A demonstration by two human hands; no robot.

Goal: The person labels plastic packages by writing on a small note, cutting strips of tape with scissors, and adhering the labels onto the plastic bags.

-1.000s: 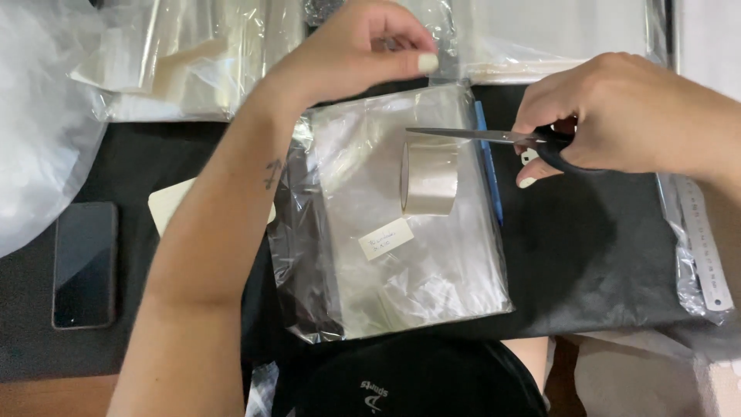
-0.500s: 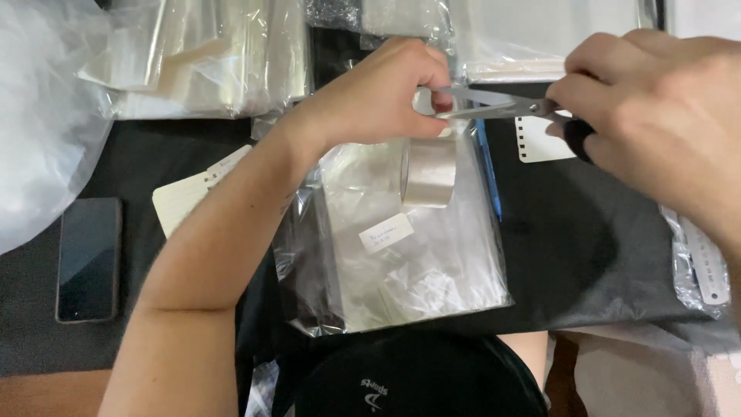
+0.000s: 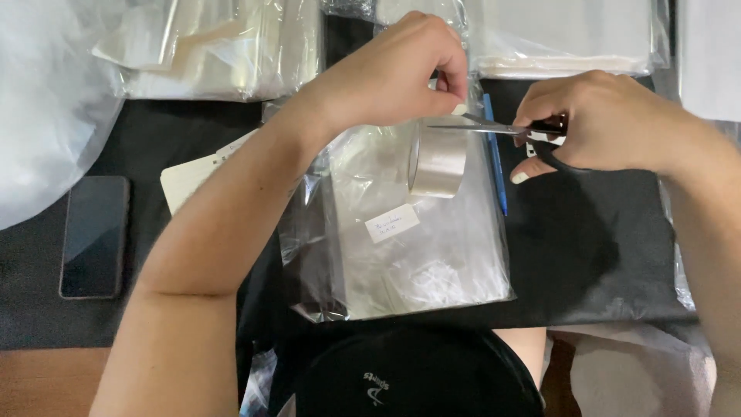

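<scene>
Pinching tape end with left hand, roll of clear tape hanging over plastic bag mid-mat. Closing scissors, gripped in right hand, toward strip; cut not yet made.

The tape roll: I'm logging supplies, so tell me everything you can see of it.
The tape roll is a ring of clear, glossy tape with a greyish sheen, wide-banded and hollow. It stands on edge on a clear plastic bag on the black mat. A strip is pulled up from it, pinched by the left hand. The scissors in the right hand reach across just above the roll, blades at the strip. Whether the strip is cut cannot be told.
</scene>
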